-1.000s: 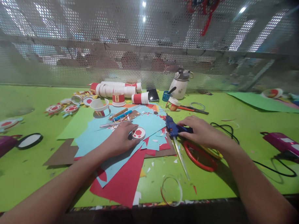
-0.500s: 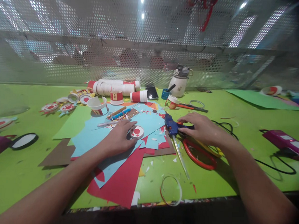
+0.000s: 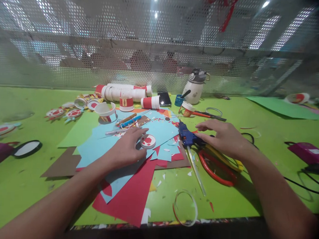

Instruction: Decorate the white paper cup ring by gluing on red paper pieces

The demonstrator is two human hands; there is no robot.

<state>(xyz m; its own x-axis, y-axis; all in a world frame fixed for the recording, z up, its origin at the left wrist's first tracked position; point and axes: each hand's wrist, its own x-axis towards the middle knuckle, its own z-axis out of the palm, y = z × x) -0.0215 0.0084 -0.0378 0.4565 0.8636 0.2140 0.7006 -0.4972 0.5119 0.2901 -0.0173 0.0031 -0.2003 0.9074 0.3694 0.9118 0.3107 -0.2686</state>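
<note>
My left hand (image 3: pixel 127 146) rests on the light blue paper (image 3: pixel 95 147), thumb and forefinger apart on either side of a small white disc with red patches (image 3: pixel 148 141). Whether the fingertips touch the disc I cannot tell. Over the handle end of a blue glue gun (image 3: pixel 185 133) hovers my right hand (image 3: pixel 223 135), fingers loosely spread and not wrapped round it. A clear glue stick (image 3: pixel 196 169) lies beside the gun, pointing toward the table's front edge. Partly under my right hand are red-handled scissors (image 3: pixel 212 172) and a yellow handle (image 3: pixel 238 167).
Paper cups (image 3: pixel 151 102) and a cut cup ring (image 3: pixel 106 112) stand behind the papers. Finished turtle-like pieces (image 3: pixel 55 113) lie left. A bottle (image 3: pixel 194 87), phone (image 3: pixel 164 98) and blue tape roll (image 3: pixel 179 100) sit at the back. Black cable (image 3: pixel 303 189) crosses the right side.
The whole view has shifted slightly. My right hand has eased a little right, away from the glue gun. My left hand stays by the disc.
</note>
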